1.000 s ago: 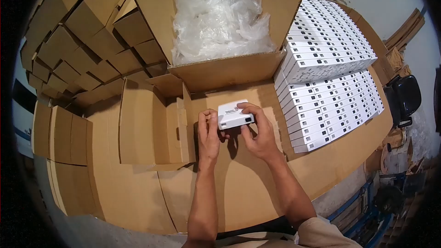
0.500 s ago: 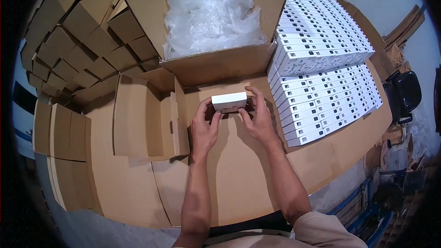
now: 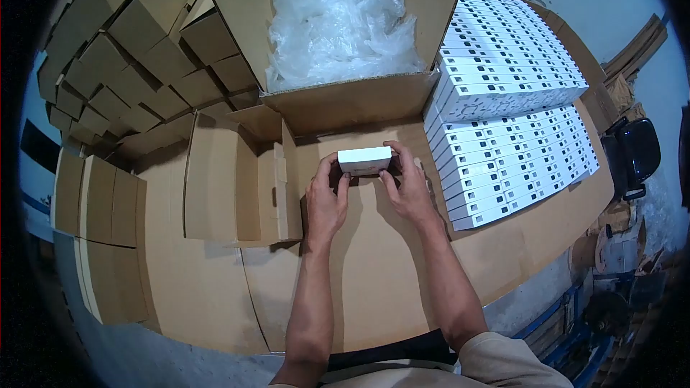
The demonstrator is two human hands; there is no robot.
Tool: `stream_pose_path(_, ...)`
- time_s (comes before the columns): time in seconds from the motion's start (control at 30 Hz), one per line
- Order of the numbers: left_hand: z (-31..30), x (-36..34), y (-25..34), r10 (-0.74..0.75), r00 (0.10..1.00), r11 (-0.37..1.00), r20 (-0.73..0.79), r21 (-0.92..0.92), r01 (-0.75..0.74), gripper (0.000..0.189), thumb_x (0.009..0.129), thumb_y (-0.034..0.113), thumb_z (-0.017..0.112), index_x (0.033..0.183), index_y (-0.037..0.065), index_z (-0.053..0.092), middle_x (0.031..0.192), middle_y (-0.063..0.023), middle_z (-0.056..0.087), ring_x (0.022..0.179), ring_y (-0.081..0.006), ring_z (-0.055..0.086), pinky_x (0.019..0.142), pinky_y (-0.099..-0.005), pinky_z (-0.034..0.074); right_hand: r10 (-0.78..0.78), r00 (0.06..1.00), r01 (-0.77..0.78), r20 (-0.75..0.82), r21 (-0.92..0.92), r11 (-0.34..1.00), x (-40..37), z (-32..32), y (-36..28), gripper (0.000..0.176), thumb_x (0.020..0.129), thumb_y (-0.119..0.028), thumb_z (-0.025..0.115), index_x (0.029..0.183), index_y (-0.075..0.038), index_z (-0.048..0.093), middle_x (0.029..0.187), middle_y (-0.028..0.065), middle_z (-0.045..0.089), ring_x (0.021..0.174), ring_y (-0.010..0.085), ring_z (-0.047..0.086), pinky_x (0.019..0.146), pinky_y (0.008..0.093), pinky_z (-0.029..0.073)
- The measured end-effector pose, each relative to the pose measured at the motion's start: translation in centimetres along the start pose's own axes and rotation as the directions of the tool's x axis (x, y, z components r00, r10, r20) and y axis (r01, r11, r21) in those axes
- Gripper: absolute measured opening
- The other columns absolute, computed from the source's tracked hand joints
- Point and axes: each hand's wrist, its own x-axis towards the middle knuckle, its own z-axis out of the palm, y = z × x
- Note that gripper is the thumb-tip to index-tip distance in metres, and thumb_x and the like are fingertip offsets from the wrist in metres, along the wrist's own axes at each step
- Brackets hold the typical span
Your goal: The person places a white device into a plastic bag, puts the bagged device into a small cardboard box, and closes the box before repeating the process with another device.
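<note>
Between my two hands is a small white box (image 3: 364, 159), held up above the cardboard-covered table in the middle of the view. My left hand (image 3: 328, 200) grips its left end, thumb at the near face. My right hand (image 3: 410, 190) is closed on the right end in the same way. Left of my left hand stands an open brown cardboard box (image 3: 215, 179), its flaps up. To the right of my right hand are stacked rows of white boxes (image 3: 503, 172) with small dark and grey squares on their edges.
A large open carton (image 3: 352, 104) full of clear plastic bags (image 3: 338, 25) stands behind my hands. Brown cartons (image 3: 136, 57) are piled at the back left. More closed cartons (image 3: 108, 201) sit at the left edge. A black chair (image 3: 636, 147) is beyond the table's right side.
Both hands still hold the white box, and its near face looks slightly more shaded. The whole scene has shifted a little to the right in view.
</note>
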Motion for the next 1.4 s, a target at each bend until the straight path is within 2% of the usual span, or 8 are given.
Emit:
stream_pose_path(0.23, 0.4, -1.0, 1.1, 0.207, 0.959, 0.974, -0.194, 0.129, -0.185, 0.058, 0.089, 0.0, 0.06, 0.143, -0.004, 0.042, 0.138, -0.024, 0.055, 0.134, -0.0408, 0.05, 0.115, -0.0461, 0.039, -0.071, 0.997, 0.071, -0.029, 0.016, 0.997, -0.3, -0.6, 0.4, 0.075, 0.078, 0.013, 0.049, 0.15, 0.0, 0.033, 0.139, 0.0266, 0.055, 0.134, 0.0373, 0.055, 0.115, 0.0452, 0.042)
stream_pose_path(0.5, 0.0, 1.8, 9.2, 0.51, 0.79, 0.86, -0.34, 0.23, -0.456, 0.028, 0.087, -0.002, 0.061, 0.115, -0.003, 0.059, 0.112, -0.0184, 0.061, 0.109, -0.0381, 0.058, 0.097, -0.0486, 0.047, -0.039, 0.994, 0.049, -0.098, 0.101, 0.994, -0.6, -0.5, 1.3, 0.072, 0.077, 0.015, 0.046, 0.148, 0.004, 0.035, 0.139, 0.0271, 0.055, 0.133, 0.0364, 0.057, 0.114, 0.0429, 0.043)
stream_pose_path(0.53, 0.1, 3.3, 10.7, 0.53, 0.757, 0.848, -0.383, 0.252, -0.466, 0.022, 0.088, 0.004, 0.063, 0.109, -0.002, 0.062, 0.106, -0.016, 0.064, 0.098, -0.0317, 0.063, 0.089, -0.0419, 0.051, -0.055, 0.994, 0.064, -0.091, 0.098, 0.993, -0.9, -0.8, 1.0, 0.07, 0.078, 0.015, 0.046, 0.147, 0.004, 0.036, 0.139, 0.0268, 0.055, 0.131, 0.0366, 0.059, 0.114, 0.0432, 0.044)
stream_pose_path(0.77, 0.9, 18.2, 14.1, 0.364, 0.929, 0.92, -0.064, 0.176, -0.349, 0.021, 0.089, 0.007, 0.068, 0.107, -0.005, 0.066, 0.105, -0.0191, 0.071, 0.097, -0.0318, 0.07, 0.088, -0.0418, 0.055, 0.069, 0.991, -0.06, -0.113, 0.083, 0.995, -0.8, -0.8, 0.8, 0.068, 0.081, 0.014, 0.047, 0.147, 0.002, 0.036, 0.135, 0.0266, 0.058, 0.131, 0.0352, 0.06, 0.112, 0.0445, 0.046)
stream_pose_path(0.87, 1.3, 24.8, 11.6, 0.283, 0.958, 0.891, 0.053, 0.354, -0.283, 0.034, 0.087, 0.014, 0.076, 0.112, -0.005, 0.064, 0.11, -0.0226, 0.069, 0.105, -0.036, 0.069, 0.091, -0.0448, 0.056, 0.05, 0.992, -0.039, -0.117, 0.092, 0.995, -0.8, -0.7, 0.8, 0.065, 0.083, 0.013, 0.047, 0.146, 0.002, 0.037, 0.135, 0.0263, 0.059, 0.13, 0.0355, 0.061, 0.109, 0.0444, 0.048)
stream_pose_path(1.0, 2.7, 26.9, 10.2, 0.283, 0.958, 0.679, -0.032, 0.712, -0.177, 0.064, 0.079, 0.02, 0.087, 0.127, -0.005, 0.053, 0.12, -0.0312, 0.061, 0.119, -0.0477, 0.06, 0.095, -0.0491, 0.054, 0.051, 0.988, -0.036, -0.147, 0.109, 0.993, -0.7, -0.3, 1.5, 0.063, 0.08, 0.013, 0.047, 0.142, 0.003, 0.041, 0.132, 0.0249, 0.062, 0.127, 0.0328, 0.064, 0.108, 0.0387, 0.049)
stream_pose_path(1.2, 1.1, 30.5, 7.0, 0.311, 0.95, 0.701, -0.002, 0.675, -0.228, 0.029, 0.081, 0.018, 0.078, 0.1, -0.002, 0.069, 0.101, -0.0278, 0.072, 0.101, -0.0463, 0.069, 0.088, -0.0526, 0.056, 0.063, 0.991, -0.045, -0.117, 0.153, 0.987, -0.6, -0.6, 1.4, 0.061, 0.083, 0.011, 0.05, 0.143, 0.002, 0.043, 0.133, 0.0225, 0.062, 0.127, 0.0302, 0.064, 0.1, 0.0394, 0.054)
stream_pose_path(1.4, -2.8, 30.3, 12.1, 0.222, 0.975, 0.775, 0.015, 0.604, -0.186, 0.028, 0.082, 0.024, 0.082, 0.096, 0.001, 0.078, 0.095, -0.0232, 0.075, 0.091, -0.0381, 0.074, 0.085, -0.0453, 0.057, 0.081, 0.989, -0.059, -0.121, 0.17, 0.984, -0.5, -0.6, 1.0, 0.059, 0.081, 0.012, 0.049, 0.14, 0.005, 0.043, 0.13, 0.0229, 0.063, 0.124, 0.0303, 0.065, 0.104, 0.0387, 0.052)
